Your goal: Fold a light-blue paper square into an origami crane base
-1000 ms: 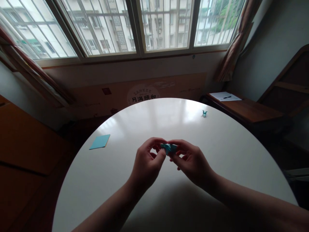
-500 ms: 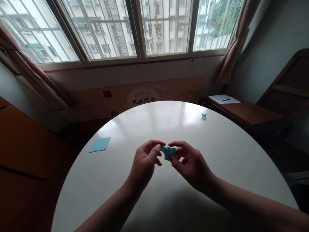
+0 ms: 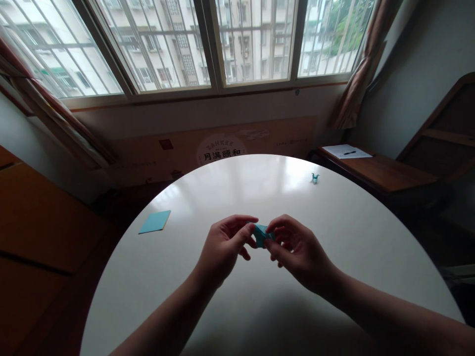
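Note:
Above the middle of a round white table (image 3: 334,277), both my hands pinch a small folded piece of blue paper (image 3: 261,233). My left hand (image 3: 226,247) grips its left end between thumb and forefinger. On the right end, the fingertips of my right hand (image 3: 297,249) are closed. Most of the paper is hidden between the fingers. A finished small blue paper crane (image 3: 314,177) stands far off on the table's right rear. A flat stack of blue paper sheets (image 3: 155,221) lies near the table's left edge.
A wooden side table (image 3: 386,170) at the right holds white paper with a pen (image 3: 347,151). A large barred window (image 3: 208,44) and curtains fill the back wall. Brown wooden furniture (image 3: 40,232) stands at the left.
The paper has turned slightly between my fingertips and both hands have closed in tighter on it. The view has shifted a little.

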The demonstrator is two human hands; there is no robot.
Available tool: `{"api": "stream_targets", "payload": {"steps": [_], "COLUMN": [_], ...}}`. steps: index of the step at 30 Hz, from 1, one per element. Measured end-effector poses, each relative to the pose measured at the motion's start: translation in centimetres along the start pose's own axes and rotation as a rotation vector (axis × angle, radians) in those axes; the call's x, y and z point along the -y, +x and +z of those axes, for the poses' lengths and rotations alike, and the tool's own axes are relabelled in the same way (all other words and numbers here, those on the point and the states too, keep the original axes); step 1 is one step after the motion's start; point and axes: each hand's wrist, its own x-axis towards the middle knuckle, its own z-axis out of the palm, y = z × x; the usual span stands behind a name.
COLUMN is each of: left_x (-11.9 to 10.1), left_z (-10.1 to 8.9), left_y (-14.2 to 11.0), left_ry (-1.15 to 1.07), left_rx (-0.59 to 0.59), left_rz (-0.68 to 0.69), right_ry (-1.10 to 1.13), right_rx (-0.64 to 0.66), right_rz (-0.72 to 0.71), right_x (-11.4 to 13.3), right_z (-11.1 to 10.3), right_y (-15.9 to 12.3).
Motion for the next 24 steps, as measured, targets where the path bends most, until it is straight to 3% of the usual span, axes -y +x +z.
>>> {"api": "stream_targets", "payload": {"steps": [15,24], "left_x": [-0.55,-0.41], "left_z": [-0.68,-0.91], "left_y": [-0.12,-0.27], "left_ry": [0.022,0.017], "left_rx": [0.203,0.201], "left_rz": [0.011,0.093], "right_ry": [0.063,0.134], "right_rx": [0.021,0.030], "right_rz": [-0.005,0.027], "right_x": [0.24,0.44], "right_z": [-0.28,-0.42], "right_y": [0.03,0.11]}}
